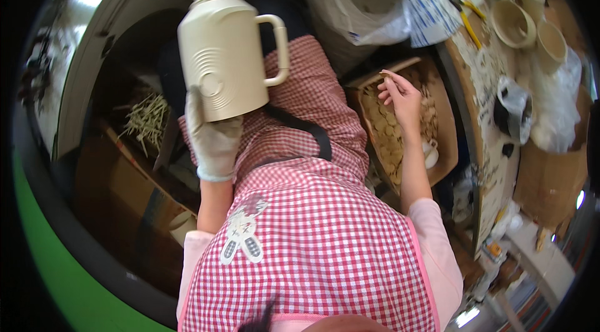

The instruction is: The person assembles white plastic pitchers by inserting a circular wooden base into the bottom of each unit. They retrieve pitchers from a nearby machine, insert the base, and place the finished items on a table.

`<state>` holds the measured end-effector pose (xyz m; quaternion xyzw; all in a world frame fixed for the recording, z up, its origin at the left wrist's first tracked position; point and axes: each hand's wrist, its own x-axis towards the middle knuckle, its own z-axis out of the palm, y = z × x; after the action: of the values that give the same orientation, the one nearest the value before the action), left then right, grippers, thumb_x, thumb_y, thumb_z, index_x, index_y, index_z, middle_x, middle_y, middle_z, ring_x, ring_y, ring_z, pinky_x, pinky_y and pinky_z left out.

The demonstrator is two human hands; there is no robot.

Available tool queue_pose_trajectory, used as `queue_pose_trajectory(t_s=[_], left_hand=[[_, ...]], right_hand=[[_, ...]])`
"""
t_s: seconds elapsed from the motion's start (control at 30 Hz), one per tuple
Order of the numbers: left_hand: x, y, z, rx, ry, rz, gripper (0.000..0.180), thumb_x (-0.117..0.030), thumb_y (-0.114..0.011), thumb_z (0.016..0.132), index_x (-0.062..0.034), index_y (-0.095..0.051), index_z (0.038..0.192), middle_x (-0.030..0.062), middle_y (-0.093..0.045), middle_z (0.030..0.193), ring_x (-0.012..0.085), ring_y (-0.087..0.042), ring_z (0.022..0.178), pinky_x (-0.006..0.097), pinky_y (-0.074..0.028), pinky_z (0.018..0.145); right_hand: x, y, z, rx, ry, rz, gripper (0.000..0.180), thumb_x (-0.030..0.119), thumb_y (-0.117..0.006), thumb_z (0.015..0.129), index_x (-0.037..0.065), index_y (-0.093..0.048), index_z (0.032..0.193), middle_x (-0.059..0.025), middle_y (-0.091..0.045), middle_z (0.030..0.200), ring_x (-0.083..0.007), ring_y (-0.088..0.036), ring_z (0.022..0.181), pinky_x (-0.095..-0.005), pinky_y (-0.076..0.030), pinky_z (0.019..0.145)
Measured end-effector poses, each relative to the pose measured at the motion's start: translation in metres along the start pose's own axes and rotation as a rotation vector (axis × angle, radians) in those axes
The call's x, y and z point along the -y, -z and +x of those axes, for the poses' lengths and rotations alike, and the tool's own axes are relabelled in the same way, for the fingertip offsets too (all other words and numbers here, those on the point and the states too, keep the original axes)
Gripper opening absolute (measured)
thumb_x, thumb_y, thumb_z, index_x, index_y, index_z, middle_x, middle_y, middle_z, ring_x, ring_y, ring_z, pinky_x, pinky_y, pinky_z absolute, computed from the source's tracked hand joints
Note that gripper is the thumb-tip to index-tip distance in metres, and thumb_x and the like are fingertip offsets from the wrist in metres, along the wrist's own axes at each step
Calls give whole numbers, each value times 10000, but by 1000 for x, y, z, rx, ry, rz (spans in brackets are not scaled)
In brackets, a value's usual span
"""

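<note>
A cream plastic jug body [225,51] with a side handle, a round neck and ring-shaped ridges stands nearly upright over my lap, tilted a little. My left hand [212,138], in a pale work glove, grips it from below at its lower left. My right hand [403,94] is bare and raised over a cardboard box [453,123] at the right. Thumb and fingers are pinched together on a small thin brownish piece [384,74], too small to make out. Inside the box lie many flat round cream discs [387,135] and a small white rounded part [430,153].
At the right, a worktop [472,88] bears yellow-handled pliers [469,26] and cream plastic jugs [512,23]. A large plastic-lined bag [350,26] stands ahead. At the left are thin cream sticks [147,121] in a box and a grey cabinet [100,51].
</note>
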<state>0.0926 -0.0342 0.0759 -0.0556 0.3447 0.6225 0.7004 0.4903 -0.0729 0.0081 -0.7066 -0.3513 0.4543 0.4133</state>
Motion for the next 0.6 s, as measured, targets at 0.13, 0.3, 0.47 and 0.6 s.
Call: queue_pose_trajectory(t_s=[0.13, 0.3, 0.47, 0.6], left_hand=[[8, -9, -5, -28, -77, 175, 431, -340, -596, 1060, -78, -549, 1399, 73, -653, 1340, 183, -648, 1216, 378, -571, 991], [15, -17, -11, 89, -93, 278, 474, -387, -548, 1083, -59, -505, 1422, 84, -633, 1331, 178, -638, 1213, 345, -551, 1021], [14, -15, -11, 50, -56, 340, 451, -365, -495, 1110, -52, -492, 1435, 83, -620, 1317, 158, -620, 1212, 312, -531, 1018], [16, -5, -9, 139, -146, 365, 448, -375, -528, 1095, -67, -503, 1419, 99, -631, 1308, 184, -645, 1189, 341, -557, 1003]], right_hand=[[104, -93, -19, 420, 92, 348, 320, 84, -636, 1016, -16, -668, 1319, -146, -758, 1095, -147, -729, 839, -230, -570, 661], [170, -176, -29, 852, -51, 646, 361, 53, -635, 1005, -62, -629, 1347, -147, -750, 1095, -143, -712, 815, -212, -556, 684], [176, -216, -46, 577, 153, 253, 286, 30, -728, 959, -54, -687, 1229, -89, -753, 959, -93, -703, 783, -212, -562, 672], [169, -219, -49, 497, 126, 183, 159, 18, -742, 945, -41, -710, 1089, -84, -751, 907, -105, -717, 757, -226, -581, 662]])
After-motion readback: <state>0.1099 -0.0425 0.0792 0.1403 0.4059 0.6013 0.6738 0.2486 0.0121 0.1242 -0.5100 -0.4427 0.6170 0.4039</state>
